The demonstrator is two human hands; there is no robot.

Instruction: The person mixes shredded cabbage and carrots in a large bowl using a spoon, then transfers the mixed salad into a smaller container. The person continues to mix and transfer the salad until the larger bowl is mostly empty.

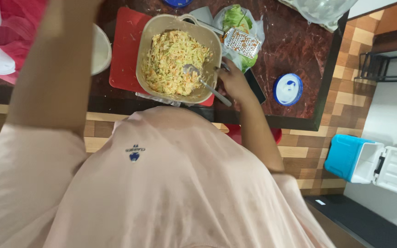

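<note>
The bowl [155, 32] of shredded salad sits on a red cutting board [125, 50] on the dark table [295, 46]. The left arm is raised out of view at the left, so I cannot tell what that hand is doing. Moving right, a spoon [205, 82] lies with its scoop in the salad and its handle over the near rim. The right hand [233, 82] rests at the bowl's right rim, fingers curled loosely; whether they grip the rim is unclear. Steadying the bowl there seems wise for stirring. Further right lie a grater [242, 42] and a blue lid [287, 89].
</note>
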